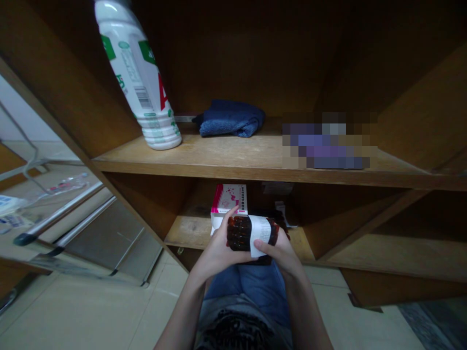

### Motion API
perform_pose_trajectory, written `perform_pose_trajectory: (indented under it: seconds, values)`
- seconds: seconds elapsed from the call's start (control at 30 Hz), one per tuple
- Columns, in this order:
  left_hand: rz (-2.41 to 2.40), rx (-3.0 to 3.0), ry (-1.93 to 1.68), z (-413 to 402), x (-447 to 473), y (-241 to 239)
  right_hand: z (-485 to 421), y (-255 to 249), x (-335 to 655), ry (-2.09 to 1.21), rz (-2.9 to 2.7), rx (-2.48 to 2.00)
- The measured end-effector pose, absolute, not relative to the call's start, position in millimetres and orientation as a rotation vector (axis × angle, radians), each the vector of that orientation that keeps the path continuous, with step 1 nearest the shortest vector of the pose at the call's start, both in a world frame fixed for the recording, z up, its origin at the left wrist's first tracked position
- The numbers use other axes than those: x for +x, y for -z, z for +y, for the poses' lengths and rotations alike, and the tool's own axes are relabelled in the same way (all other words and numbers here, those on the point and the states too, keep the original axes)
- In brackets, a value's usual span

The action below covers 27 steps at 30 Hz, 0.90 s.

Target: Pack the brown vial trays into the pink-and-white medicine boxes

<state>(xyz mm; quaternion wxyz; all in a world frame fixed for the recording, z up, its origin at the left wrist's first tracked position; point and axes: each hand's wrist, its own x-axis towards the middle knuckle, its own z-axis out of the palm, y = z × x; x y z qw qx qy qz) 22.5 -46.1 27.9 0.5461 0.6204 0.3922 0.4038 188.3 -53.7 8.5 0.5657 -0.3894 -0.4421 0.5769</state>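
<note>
Dim overall. The wooden shelving (255,160) sits in deep shadow, its back panel nearly black; paler light reaches the floor tiles (87,311) from somewhere out of frame. Left hand (217,245), right hand (280,255) and dark glass vials (241,233) look dull, slightly soft. Wide-lens warp tilts the plastic bottle (140,78) near the top edge (a pixelated patch (324,146) blocks the shelf's right side).

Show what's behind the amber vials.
A pink-and-white box stands on the lower wooden shelf behind the amber vials, its lower part covered by the left hand; anything directly behind the vials is hidden.
</note>
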Motion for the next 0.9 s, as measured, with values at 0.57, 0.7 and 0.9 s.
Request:
perform_pose_trajectory:
  seconds: [0.57,0.7,0.9]
  values:
    - [0.982,1.429,-1.034,-40.3,15.8,-27.8,-58.2,8.4,179.5,-1.407,-1.040,-0.889]
    - [0.970,1.476,-0.998,-41.0,11.6,-28.0,-61.9,12.6,179.1,-1.388,-1.106,-0.897]
    - [0.922,1.558,-0.914,-44.3,8.1,-29.9,-66.4,15.7,181.0,-1.406,-1.099,-0.888]
